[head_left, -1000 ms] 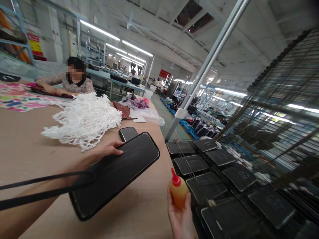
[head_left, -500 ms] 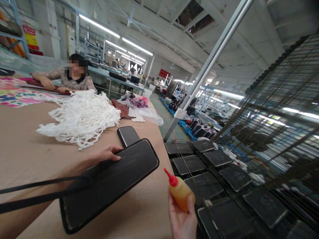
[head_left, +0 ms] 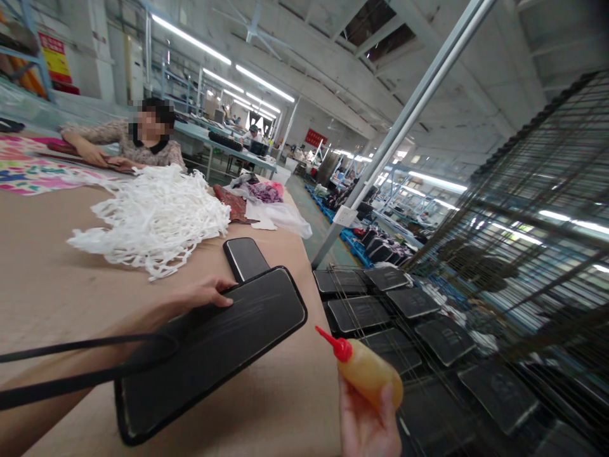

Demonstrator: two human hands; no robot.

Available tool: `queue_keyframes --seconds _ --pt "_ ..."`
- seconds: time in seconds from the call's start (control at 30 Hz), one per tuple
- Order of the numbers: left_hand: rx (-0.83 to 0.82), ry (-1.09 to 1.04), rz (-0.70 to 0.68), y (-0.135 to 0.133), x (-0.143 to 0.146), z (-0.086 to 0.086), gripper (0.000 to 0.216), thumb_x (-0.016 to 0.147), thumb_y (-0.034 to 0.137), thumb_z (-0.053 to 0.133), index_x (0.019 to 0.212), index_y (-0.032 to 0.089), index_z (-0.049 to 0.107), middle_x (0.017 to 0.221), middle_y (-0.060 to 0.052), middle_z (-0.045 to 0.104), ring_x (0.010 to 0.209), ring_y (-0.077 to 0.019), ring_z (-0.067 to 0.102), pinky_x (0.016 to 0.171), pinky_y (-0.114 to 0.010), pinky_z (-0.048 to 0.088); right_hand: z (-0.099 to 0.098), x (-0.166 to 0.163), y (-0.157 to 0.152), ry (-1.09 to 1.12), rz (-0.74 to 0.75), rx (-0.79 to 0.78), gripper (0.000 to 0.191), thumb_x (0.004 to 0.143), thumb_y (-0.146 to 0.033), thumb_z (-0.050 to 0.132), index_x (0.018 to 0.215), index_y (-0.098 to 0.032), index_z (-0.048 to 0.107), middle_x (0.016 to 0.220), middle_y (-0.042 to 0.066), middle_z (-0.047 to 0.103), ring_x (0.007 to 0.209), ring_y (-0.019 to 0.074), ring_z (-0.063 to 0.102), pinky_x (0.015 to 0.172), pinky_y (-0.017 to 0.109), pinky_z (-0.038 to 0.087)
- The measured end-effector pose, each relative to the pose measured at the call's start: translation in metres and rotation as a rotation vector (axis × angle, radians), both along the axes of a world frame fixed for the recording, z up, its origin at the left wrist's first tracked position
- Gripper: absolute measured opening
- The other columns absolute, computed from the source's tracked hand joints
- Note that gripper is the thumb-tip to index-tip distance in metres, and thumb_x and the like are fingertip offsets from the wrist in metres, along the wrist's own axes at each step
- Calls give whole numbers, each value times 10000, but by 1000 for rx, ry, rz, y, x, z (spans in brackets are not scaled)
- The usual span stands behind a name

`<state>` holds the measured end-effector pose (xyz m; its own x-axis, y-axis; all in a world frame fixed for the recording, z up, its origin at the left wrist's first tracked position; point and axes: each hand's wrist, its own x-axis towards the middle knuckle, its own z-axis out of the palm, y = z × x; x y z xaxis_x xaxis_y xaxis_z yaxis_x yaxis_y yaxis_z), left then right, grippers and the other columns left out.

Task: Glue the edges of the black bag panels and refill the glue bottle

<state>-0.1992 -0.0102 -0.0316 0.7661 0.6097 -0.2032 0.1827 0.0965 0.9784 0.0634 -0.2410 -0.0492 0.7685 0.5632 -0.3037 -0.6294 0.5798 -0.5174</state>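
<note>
My left hand [head_left: 209,296] grips the upper edge of a flat black panel [head_left: 209,352] with rounded corners and a pale line along its rim. The thumb lies on its face; the other fingers are hidden behind it. A black strap [head_left: 85,377] loops across the panel's left part and my forearm. In my right hand [head_left: 368,416] is a squeeze bottle [head_left: 368,371] of amber liquid with a red nozzle, tilted so that the tip points up and left, apart from the panel's right edge. Behind the panel, a smaller black piece [head_left: 246,259] lies on the table.
White tangled strips [head_left: 157,219] are heaped on the brown-covered table [head_left: 42,254]. A co-worker [head_left: 150,139] sits across it, near patterned fabric [head_left: 38,168]. Several black panels [head_left: 359,312] lie on a wire rack to the right. A slanted metal post [head_left: 380,165] stands beyond the table's edge.
My right hand has moved right with the bottle, which now tilts more to the left. The left hand and the panel are nearly unchanged. The co-worker's head has shifted slightly.
</note>
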Motion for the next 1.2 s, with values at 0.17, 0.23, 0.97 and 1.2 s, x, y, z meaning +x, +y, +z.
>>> queue_keyframes --seconds 0.17,0.23,0.97,1.2 --pt "2 8 -43 -7 3 8 427 569 291 691 984 188 692 926 -21 720 872 -266 653 783 -310 499 -7 10 -8 -34 -31 18 301 765 -350 657 1053 -273 611 991 -44 697 900 166 646 750 334 531" --pt "3 7 -60 -9 4 10 420 569 289 688 978 194 695 930 -16 720 861 -259 654 781 -305 497 -13 16 -11 -80 -9 24 351 749 -356 678 1084 -292 595 1023 -52 691 956 170 634 766 344 540" --pt "48 45 -7 -18 -3 12 415 539 296 665 940 198 706 920 -4 723 857 -253 647 758 -285 492 -10 14 -11 -109 51 1 473 677 -528 690 1067 -275 602 1009 -33 694 974 205 625 789 383 522" --pt "38 38 -5 -15 -3 7 410 542 280 667 943 202 705 933 -3 721 865 -248 647 767 -286 492 -9 11 -5 -74 37 -76 494 685 -518 685 1051 -195 604 1017 36 688 1000 227 608 1076 497 249"
